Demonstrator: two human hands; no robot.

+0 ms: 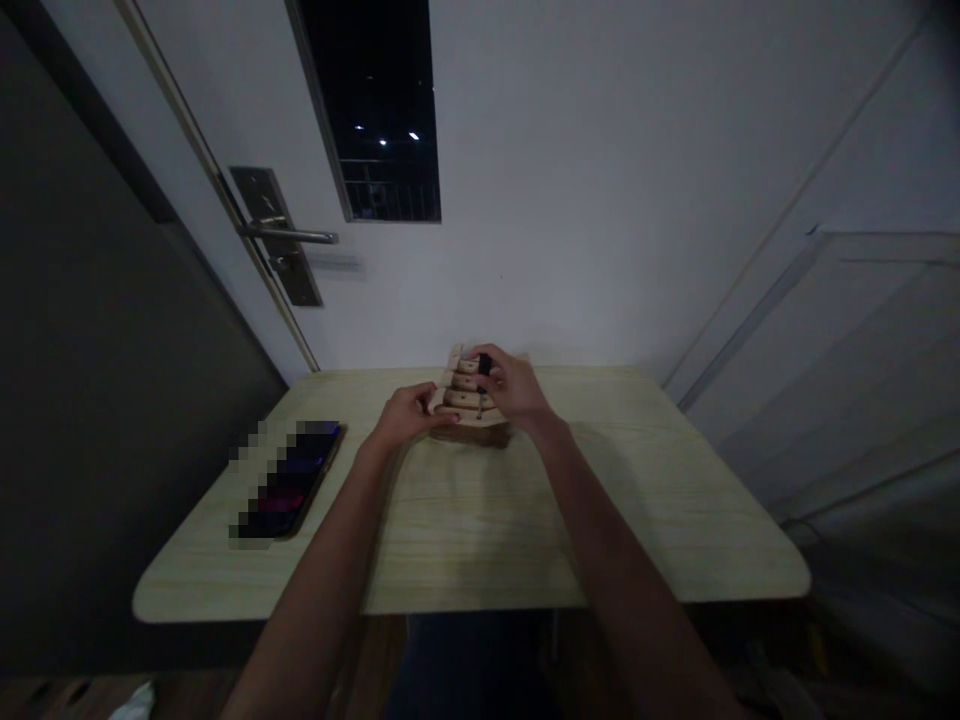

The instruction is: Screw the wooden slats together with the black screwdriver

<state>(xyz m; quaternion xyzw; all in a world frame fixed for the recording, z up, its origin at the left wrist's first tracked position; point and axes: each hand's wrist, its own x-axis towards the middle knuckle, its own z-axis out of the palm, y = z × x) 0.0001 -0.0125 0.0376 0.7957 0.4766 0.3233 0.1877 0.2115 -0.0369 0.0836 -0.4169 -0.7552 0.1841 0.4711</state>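
Observation:
A light wooden piece (469, 399) with several dark-edged slats, like a small xylophone, stands raised near the table's far edge. My left hand (409, 412) is closed on its left side, with the thumb along the near edge. From above, my right hand (514, 385) grips a short black-handled screwdriver (484, 372) between thumb and fingers. Its thin metal shaft points down at the nearest slats; whether the tip touches a screw is too small to tell. The right hand hides the wooden piece's right side.
The pale wood-grain table (450, 540) has rounded front corners. A phone (300, 480), partly blurred out, lies at the left. Behind the table stands a white door with a metal handle (292, 235) and a dark window (375, 110). White panelling rises on the right.

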